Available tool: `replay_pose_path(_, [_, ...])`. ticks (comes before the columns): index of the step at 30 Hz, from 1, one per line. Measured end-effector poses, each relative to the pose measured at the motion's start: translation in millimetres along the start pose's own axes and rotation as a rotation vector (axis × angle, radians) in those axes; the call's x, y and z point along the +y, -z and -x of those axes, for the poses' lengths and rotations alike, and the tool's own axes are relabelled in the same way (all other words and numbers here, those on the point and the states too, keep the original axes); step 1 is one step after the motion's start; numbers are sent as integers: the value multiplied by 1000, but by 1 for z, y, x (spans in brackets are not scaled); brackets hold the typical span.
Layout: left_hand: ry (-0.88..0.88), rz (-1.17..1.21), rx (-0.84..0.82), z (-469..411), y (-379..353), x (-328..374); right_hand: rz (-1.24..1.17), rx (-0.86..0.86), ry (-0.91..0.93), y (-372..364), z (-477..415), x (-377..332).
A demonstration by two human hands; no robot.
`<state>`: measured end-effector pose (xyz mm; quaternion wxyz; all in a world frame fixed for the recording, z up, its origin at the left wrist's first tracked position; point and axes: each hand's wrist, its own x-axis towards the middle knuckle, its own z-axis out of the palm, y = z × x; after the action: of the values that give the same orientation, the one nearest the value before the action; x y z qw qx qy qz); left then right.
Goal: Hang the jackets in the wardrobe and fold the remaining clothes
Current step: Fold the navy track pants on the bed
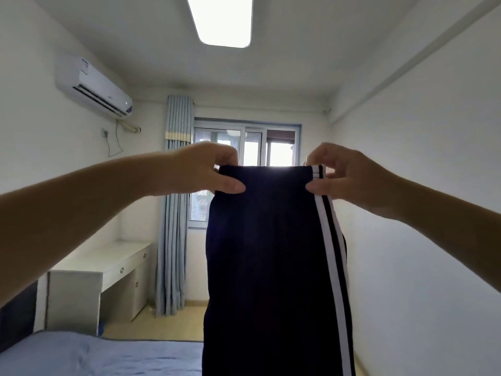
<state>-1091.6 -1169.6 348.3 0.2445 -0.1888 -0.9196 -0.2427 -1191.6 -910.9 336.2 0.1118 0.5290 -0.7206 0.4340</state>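
Both hands are holding a pair of dark trousers (265, 256) with white side stripes up at chest height, in front of the window (245, 169). The left hand (200, 169) is pinching one end of the waistband between thumb and curled fingers, and the right hand (349, 175) is pinching the striped end likewise. The legs are hanging straight down beside the blue bed (103, 356).

Dark navy white-striped trousers (271, 253) block the centre; open air lies left above the blue-sheeted bed (95, 354); a white wall (433, 172) bounds the right.
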Motion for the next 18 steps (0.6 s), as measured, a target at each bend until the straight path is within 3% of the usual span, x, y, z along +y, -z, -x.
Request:
replay_pose_path(4, [124, 231, -111, -18, 5, 7, -149, -152, -263, 16, -6, -16])
replay_pose_path(8, [194, 263, -270, -42, 10, 8, -185, -247, -435, 36, -24, -15])
replay_pose_path(11, [260, 96, -313, -74, -12, -23, -59, -253, -554, 29, -46, 32])
replay_pose_path(15, [399, -260, -352, -111, -107, -104, 208, -174, -696, -38, -60, 153])
replay_pose_path(18, [369, -460, -259, -121, -152, -151, 441, -100, -610, -79, -72, 214])
